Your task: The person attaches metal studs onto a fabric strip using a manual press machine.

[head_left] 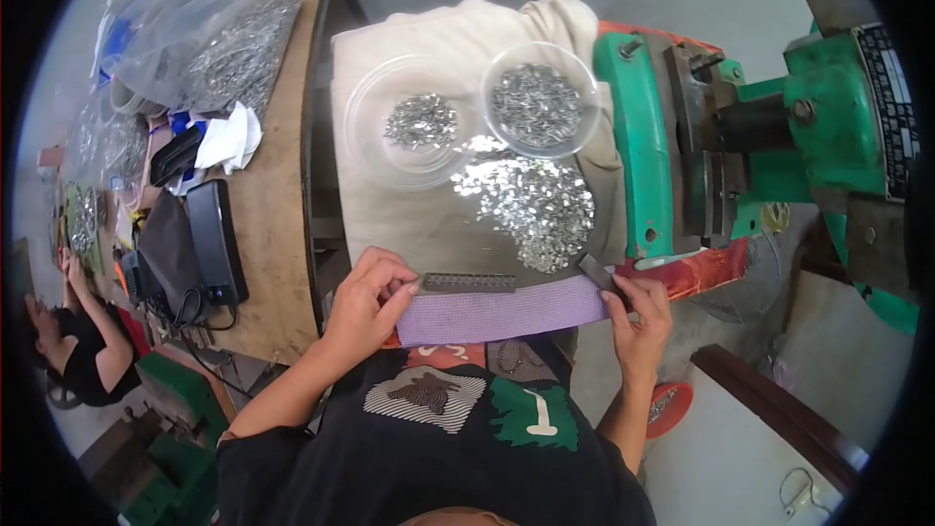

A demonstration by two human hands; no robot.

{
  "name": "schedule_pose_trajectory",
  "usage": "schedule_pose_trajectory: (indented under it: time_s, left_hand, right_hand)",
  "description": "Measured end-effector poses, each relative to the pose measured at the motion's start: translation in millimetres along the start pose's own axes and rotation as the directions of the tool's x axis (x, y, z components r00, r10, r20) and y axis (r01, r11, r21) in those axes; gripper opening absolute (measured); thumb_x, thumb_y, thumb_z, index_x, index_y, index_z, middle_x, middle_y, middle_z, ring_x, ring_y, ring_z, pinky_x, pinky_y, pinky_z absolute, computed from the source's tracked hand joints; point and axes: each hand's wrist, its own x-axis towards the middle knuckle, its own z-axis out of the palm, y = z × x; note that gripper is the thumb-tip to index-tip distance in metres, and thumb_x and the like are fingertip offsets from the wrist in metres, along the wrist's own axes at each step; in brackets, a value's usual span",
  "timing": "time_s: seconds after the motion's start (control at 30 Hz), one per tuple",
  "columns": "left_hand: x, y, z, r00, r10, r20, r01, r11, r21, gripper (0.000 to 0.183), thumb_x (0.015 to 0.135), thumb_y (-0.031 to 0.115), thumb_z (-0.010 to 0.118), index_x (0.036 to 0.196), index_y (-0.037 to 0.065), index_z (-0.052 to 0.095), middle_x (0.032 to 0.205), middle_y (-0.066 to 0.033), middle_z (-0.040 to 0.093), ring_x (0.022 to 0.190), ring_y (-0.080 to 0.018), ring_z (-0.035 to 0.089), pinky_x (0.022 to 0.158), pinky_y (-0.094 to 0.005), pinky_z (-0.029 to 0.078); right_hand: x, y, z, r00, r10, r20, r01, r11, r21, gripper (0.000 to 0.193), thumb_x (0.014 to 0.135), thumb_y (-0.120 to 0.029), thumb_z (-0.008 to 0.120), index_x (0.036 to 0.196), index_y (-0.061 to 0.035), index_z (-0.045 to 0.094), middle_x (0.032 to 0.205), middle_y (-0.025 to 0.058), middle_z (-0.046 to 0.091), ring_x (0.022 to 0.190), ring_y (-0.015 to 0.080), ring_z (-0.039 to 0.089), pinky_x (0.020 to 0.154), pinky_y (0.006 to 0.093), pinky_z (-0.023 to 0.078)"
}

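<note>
At the front edge of the cloth-covered work surface, my left hand [362,310] pinches the left end of a dark metal bar with a row of slots [472,282]. The bar lies level along a purple woven strip [497,313]. My right hand [638,317] grips a small dark metal block [597,272], tilted at the strip's right end. Just beyond both hands spreads a pile of small shiny metal pieces [545,209]. Behind it stand a clear round tub [591,127] full of thin metal parts and a wider clear dish [360,146] with fewer pieces.
A green press machine [633,136] rises close on the right. To the left runs a wooden table [278,214] with a plastic bag of metal parts [243,54] and a black case [216,234]. A red bowl [682,399] sits low at right. Another person [93,351] works at far left.
</note>
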Motion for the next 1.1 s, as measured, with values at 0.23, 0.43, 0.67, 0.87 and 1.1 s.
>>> schedule_pose_trajectory:
  time_s: [0.23, 0.43, 0.67, 0.87, 1.1]
  left_hand:
    - [2, 2, 1, 0.995, -0.095, 0.004, 0.096, 0.995, -0.017, 0.008, 0.091, 0.006, 0.066, 0.092, -0.001, 0.062, 0.094, -0.0097, 0.058, 0.066, -0.0186, 0.059, 0.062, -0.0307, 0.048]
    - [3, 2, 1, 0.992, -0.128, 0.006, 0.128, 0.991, 0.027, 0.010, 0.093, 0.006, 0.066, 0.089, -0.001, 0.059, 0.091, -0.0075, 0.055, 0.070, -0.0155, 0.054, 0.063, -0.0275, 0.044]
    - [6, 2, 5, 0.996, -0.088, -0.003, 0.088, 0.991, 0.104, 0.015, 0.092, 0.011, 0.067, 0.086, 0.000, 0.058, 0.091, -0.0108, 0.055, 0.068, -0.0217, 0.057, 0.062, -0.0333, 0.045]
    - [7, 6, 6, 0.991, -0.120, 0.055, 0.112, 0.984, 0.137, 0.016, 0.089, 0.011, 0.070, 0.086, 0.000, 0.058, 0.091, -0.0097, 0.055, 0.063, -0.0206, 0.057, 0.060, -0.0334, 0.046]
    - [5, 5, 7, 0.992, -0.114, 0.061, 0.105, 0.986, 0.133, 0.016, 0.087, 0.010, 0.072, 0.086, 0.001, 0.059, 0.091, -0.0089, 0.055, 0.064, -0.0198, 0.057, 0.060, -0.0326, 0.046]
  right_hand:
    - [21, -51, 15, 0.984, -0.165, 0.069, 0.158, 0.982, 0.099, 0.028, 0.072, -0.007, 0.083, 0.099, -0.0056, 0.076, 0.090, 0.0071, 0.066, 0.084, 0.0246, 0.063, 0.071, 0.0349, 0.051]
    - [39, -86, 46, 0.896, -0.387, 0.217, 0.353, 0.918, 0.179, 0.028, 0.072, -0.010, 0.082, 0.099, -0.0067, 0.076, 0.089, 0.0060, 0.065, 0.080, 0.0252, 0.062, 0.069, 0.0358, 0.050]
    - [44, -98, 64, 0.837, -0.461, 0.297, 0.420, 0.887, 0.192, 0.027, 0.072, -0.012, 0.079, 0.098, -0.0073, 0.074, 0.089, 0.0036, 0.061, 0.080, 0.0240, 0.060, 0.068, 0.0365, 0.050]
    - [40, -97, 65, 0.839, -0.447, 0.311, 0.410, 0.894, 0.180, 0.028, 0.072, -0.012, 0.079, 0.099, -0.0071, 0.074, 0.090, 0.0044, 0.061, 0.081, 0.0245, 0.060, 0.069, 0.0376, 0.050]
    - [31, -87, 52, 0.936, -0.291, 0.197, 0.261, 0.951, 0.167, 0.030, 0.073, -0.010, 0.082, 0.102, -0.0048, 0.075, 0.087, 0.0082, 0.063, 0.079, 0.0265, 0.061, 0.068, 0.0365, 0.050]
